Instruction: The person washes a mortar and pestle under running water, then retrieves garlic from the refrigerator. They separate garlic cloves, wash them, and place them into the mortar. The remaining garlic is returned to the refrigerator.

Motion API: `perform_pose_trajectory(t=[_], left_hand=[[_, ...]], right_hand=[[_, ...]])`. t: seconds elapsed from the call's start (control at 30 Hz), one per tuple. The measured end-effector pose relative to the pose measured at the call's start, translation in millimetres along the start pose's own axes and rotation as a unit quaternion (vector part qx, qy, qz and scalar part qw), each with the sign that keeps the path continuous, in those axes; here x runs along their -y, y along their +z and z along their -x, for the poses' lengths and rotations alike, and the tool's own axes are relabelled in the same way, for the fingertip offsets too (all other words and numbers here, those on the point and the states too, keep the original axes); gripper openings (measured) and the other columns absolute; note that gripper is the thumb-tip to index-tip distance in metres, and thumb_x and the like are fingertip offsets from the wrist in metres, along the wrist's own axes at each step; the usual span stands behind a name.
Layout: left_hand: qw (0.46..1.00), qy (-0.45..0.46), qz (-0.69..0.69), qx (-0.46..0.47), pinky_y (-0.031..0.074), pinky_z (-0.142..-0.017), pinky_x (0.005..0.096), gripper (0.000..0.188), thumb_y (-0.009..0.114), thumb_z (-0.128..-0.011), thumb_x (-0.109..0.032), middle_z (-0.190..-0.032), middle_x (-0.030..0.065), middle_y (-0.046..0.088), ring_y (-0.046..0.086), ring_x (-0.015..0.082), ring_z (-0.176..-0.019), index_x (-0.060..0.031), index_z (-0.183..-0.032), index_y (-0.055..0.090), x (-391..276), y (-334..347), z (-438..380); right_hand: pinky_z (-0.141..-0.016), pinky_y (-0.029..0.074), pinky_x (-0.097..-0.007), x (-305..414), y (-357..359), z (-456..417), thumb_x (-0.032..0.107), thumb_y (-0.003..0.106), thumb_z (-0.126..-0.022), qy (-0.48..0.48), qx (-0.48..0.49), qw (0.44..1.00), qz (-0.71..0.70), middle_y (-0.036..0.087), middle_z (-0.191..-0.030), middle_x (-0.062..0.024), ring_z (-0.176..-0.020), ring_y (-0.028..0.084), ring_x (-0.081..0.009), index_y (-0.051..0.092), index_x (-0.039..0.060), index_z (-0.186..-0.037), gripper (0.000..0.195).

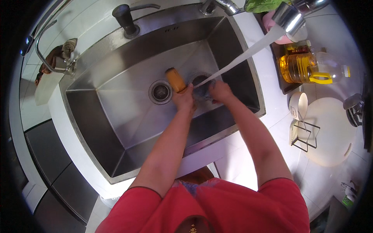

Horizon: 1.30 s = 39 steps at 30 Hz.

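Inside the stainless steel sink [131, 116], my left hand [184, 100] grips the lower end of an orange-brown cylindrical object [174, 79], which tilts up and to the left. My right hand [221, 92] is closed at the right side of a clear round container [201, 79]; the fingertips are partly hidden by blur and splashing. A stream of water [242, 58] runs from the chrome faucet [288, 20] down between my hands, at the container. Just left of my left hand is the round drain strainer [161, 92].
A dark soap dispenser [126, 21] stands on the sink's back rim. On the right counter are an oil bottle [306, 68], a white bowl [298, 106], a black wire rack [306, 135] and a round white board [329, 131]. A brown cloth [58, 55] hangs at the left.
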<state>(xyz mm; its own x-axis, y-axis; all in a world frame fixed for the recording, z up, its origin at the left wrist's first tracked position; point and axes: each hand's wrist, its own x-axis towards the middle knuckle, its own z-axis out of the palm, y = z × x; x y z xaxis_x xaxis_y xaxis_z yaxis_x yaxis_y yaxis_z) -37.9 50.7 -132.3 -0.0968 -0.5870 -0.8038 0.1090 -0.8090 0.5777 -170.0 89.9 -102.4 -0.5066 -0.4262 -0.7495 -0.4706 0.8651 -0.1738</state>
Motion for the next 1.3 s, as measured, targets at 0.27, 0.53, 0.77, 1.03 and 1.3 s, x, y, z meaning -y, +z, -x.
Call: perform_pose_trajectory(t=[0.27, 0.53, 0.77, 1.03, 1.3], left_hand=[[0.957, 0.198, -0.208, 0.043, 0.047, -0.067, 0.0331, 0.037, 0.075, -0.068, -0.016, -0.078, 0.0095, 0.063, 0.060, 0.0228, -0.071, -0.0019, -0.097, 0.057, -5, -21, -38], [0.917, 0.247, -0.308, 0.051, 0.047, -0.070, 0.0322, 0.037, 0.076, -0.065, -0.019, -0.085, 0.0122, 0.065, 0.062, 0.0222, -0.077, -0.0016, -0.093, 0.060, -13, -22, -44], [0.955, 0.203, -0.213, 0.026, 0.045, -0.067, 0.0294, 0.039, 0.076, -0.068, -0.021, -0.083, 0.0072, 0.064, 0.059, 0.0168, -0.073, 0.0009, -0.095, 0.059, -2, -24, -15], [0.904, 0.250, -0.346, 0.026, 0.047, -0.069, 0.0338, 0.045, 0.077, -0.062, -0.029, -0.082, 0.0154, 0.064, 0.063, 0.0284, -0.077, -0.0012, -0.094, 0.060, -21, -25, -56], [0.972, 0.186, -0.140, -0.026, 0.047, -0.063, 0.0317, 0.033, 0.075, -0.069, -0.016, -0.079, 0.0070, 0.062, 0.058, 0.0196, -0.065, -0.0025, -0.093, 0.057, 3, -13, -35]], right_hand=[[-0.069, 0.049, -0.0431, 22, -8, -37, 0.018, 0.057, -0.074, -0.385, -0.156, 0.874, 0.254, 0.063, -0.086, -0.0158, -0.084, 0.061, -0.0339, 0.058, 0.0044, -0.083, 0.016], [-0.066, 0.050, -0.0383, 13, 2, -8, 0.024, 0.055, -0.082, -0.203, -0.162, 0.959, 0.114, 0.063, -0.086, -0.0182, -0.077, 0.063, -0.0298, 0.058, 0.0012, -0.087, 0.023], [-0.069, 0.050, -0.0406, 6, 13, -23, 0.019, 0.059, -0.076, -0.068, -0.042, 0.996, 0.036, 0.063, -0.092, -0.0183, -0.083, 0.062, -0.0332, 0.055, 0.0014, -0.105, 0.034], [-0.062, 0.049, -0.0435, 27, -11, -40, 0.024, 0.055, -0.081, -0.368, -0.191, 0.896, 0.160, 0.063, -0.079, -0.0182, -0.071, 0.061, -0.0363, 0.053, 0.0023, -0.100, 0.028], [-0.068, 0.051, -0.0424, -16, 7, 34, 0.022, 0.057, -0.082, -0.232, -0.101, 0.960, 0.122, 0.059, -0.090, -0.0244, -0.083, 0.061, -0.0336, 0.048, -0.0028, -0.110, 0.039]])
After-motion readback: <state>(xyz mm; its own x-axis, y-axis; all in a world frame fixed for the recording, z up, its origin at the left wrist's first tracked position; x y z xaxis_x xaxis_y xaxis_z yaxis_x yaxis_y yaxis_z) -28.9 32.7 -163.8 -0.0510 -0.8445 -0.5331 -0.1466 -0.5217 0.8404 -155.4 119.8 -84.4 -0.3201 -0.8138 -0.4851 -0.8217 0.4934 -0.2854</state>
